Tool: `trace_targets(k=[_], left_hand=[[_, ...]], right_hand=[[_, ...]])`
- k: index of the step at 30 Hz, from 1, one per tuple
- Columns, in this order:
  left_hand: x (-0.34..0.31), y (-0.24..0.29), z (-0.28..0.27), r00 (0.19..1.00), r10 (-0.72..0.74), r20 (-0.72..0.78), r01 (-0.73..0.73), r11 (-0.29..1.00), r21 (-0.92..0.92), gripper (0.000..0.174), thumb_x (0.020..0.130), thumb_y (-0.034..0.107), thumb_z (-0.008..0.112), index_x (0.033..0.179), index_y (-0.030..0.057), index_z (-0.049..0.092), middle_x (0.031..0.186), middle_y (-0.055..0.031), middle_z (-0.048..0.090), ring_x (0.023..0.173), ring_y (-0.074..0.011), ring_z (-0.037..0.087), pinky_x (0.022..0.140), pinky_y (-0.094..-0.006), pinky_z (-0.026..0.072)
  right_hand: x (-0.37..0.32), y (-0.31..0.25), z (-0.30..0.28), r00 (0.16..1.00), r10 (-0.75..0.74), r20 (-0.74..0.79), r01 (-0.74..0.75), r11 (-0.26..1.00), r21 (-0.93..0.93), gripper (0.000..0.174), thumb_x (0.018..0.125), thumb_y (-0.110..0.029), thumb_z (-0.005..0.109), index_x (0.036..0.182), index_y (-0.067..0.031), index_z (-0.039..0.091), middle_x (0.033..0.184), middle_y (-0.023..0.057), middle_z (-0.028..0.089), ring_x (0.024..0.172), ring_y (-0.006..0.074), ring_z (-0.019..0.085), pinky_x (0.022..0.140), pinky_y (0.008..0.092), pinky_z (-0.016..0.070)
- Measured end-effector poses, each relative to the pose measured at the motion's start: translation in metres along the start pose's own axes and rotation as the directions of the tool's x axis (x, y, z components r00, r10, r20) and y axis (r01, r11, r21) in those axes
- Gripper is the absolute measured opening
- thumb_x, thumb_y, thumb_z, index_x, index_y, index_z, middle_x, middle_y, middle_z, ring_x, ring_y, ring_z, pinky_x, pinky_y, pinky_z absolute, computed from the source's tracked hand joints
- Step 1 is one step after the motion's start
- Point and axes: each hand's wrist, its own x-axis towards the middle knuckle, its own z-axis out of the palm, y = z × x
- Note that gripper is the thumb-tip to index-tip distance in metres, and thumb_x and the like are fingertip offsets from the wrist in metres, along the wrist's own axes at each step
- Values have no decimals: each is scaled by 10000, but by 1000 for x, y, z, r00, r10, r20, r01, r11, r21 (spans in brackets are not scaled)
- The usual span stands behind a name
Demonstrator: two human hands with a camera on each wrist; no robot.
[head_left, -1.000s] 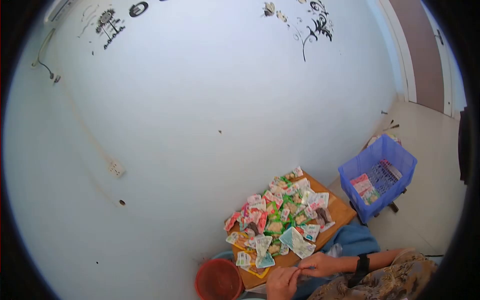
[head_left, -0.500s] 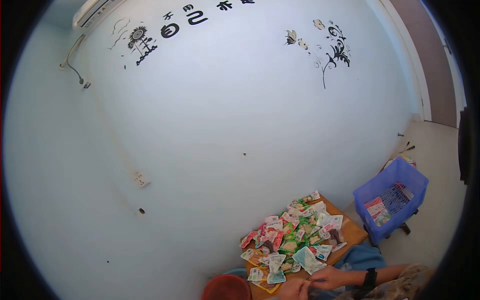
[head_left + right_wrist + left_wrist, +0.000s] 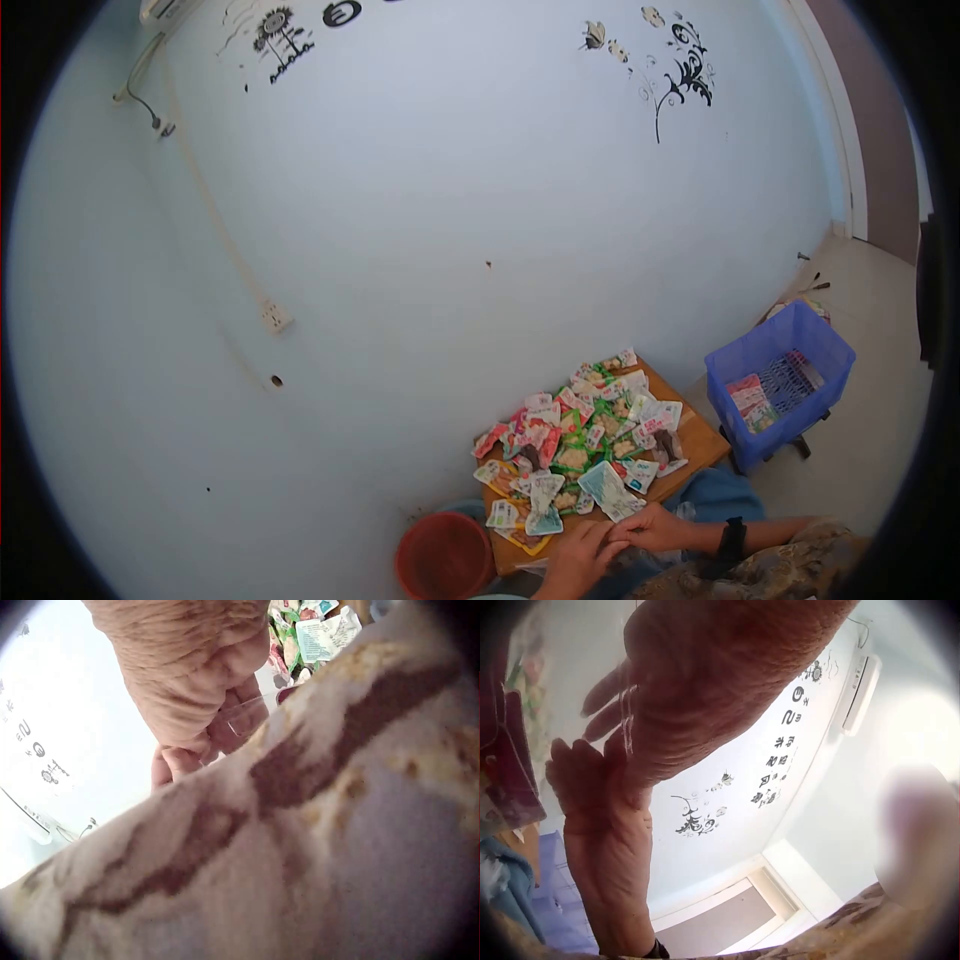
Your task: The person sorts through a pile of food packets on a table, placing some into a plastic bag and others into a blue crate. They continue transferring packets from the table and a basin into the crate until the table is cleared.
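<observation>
Below the table's near edge, my left hand (image 3: 576,562) and right hand (image 3: 648,528) meet, fingertips close together. Between them is a thin clear plastic bag (image 3: 627,712), its edge running along the fingers of the left hand (image 3: 705,682) in the left wrist view. The right wrist view shows the right hand (image 3: 187,667) with curled fingers beside the same clear film, partly hidden by a patterned sleeve. A dark red package (image 3: 521,757) lies close by on the left. Several small sealed food packets (image 3: 575,455) are heaped on the wooden table (image 3: 700,440).
A blue plastic crate (image 3: 735,400) with a few packets inside stands to the right of the table. At the table's left is a red basin (image 3: 415,555). Blue cloth (image 3: 715,490) lies by the near right corner, and the wall (image 3: 350,300) rises behind.
The head view has shifted, moving the table right overall and back up in the last half second. Both hands stay together at the plastic, with the left hand's fingers now more extended toward the right hand.
</observation>
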Motion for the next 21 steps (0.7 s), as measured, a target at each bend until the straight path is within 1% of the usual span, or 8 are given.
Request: trace_targets(k=[8,12,14,17,18,19,20,21], left_hand=[[-6,-44,-43,982,9,188,-53,971,234,71,814,122,715,845,60,703,800,-97,682,714,-278,674,611,-370,529],[-21,-54,-61,980,-2,201,-65,943,325,64,796,108,706,836,62,689,772,-89,658,692,-280,657,599,-381,518],[-25,-55,-73,976,-38,214,-36,943,331,55,791,97,700,828,61,681,756,-87,645,687,-283,649,596,-385,514],[-30,-60,-84,971,-109,211,27,934,357,24,805,68,657,828,72,656,774,-104,614,730,-307,621,620,-403,485],[-27,-55,-87,983,-116,144,57,931,361,32,803,52,662,832,59,650,777,-112,613,732,-314,618,625,-402,485],[-25,-51,-89,989,-129,79,92,927,364,42,800,36,668,835,45,645,780,-120,611,733,-321,615,631,-401,484],[-25,-50,-90,981,-168,94,126,930,345,42,800,36,668,835,45,645,780,-120,611,733,-321,615,631,-401,484],[-24,-49,-90,981,-191,42,170,940,296,54,803,25,676,845,29,643,790,-125,613,733,-318,611,648,-386,489]], right_hand=[[-4,-25,-4,997,73,-4,-73,997,-29,211,968,-177,628,1020,7,718,892,34,730,841,60,635,753,251,524],[-4,-32,-14,992,122,15,-121,992,-22,221,972,-183,620,1026,8,719,890,37,730,847,60,634,756,253,524],[-5,-33,-17,993,114,-41,-115,993,-18,219,975,-179,610,1007,5,725,890,35,730,838,64,635,759,248,522],[-5,-33,-19,980,180,-84,-172,981,95,220,975,-178,607,981,2,733,898,32,730,836,71,641,763,251,522],[-2,-34,-22,973,216,-76,-208,973,104,220,975,-178,607,981,2,733,898,32,730,836,71,641,763,251,522],[0,-34,-23,977,189,-98,-186,982,35,224,975,-176,604,973,5,736,908,35,731,838,74,636,757,249,510],[-1,-33,-23,980,165,-113,-170,985,-34,229,976,-175,602,966,8,739,918,38,732,840,77,632,751,248,498],[-2,-30,-23,972,211,-101,-214,977,-21,229,976,-175,602,966,8,739,918,38,732,840,77,632,751,248,498]])
